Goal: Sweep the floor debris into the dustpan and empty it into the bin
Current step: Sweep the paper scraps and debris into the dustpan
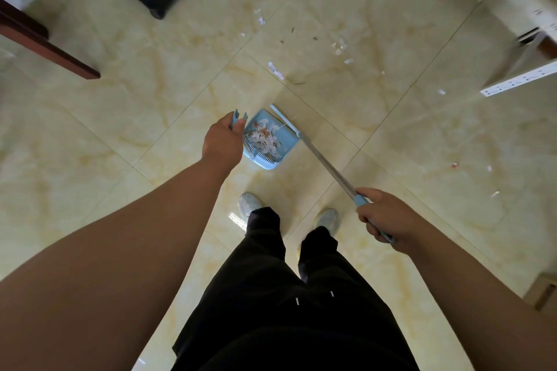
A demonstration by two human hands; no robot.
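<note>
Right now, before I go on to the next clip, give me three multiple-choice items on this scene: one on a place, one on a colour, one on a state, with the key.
1. Where does the head of the broom rest?
A) right against the dustpan
B) beside the shoes
C) against the black cart

2. What colour is the dustpan?
A) red
B) light blue
C) black

3. What state is the dustpan in?
A) empty
B) turned upside down
C) holding swept-up scraps

Key:
1 A: the head lies along the pan's far side.
2 B: its plastic is pale blue.
3 C: a heap of white and orange scraps lies inside it.
</note>
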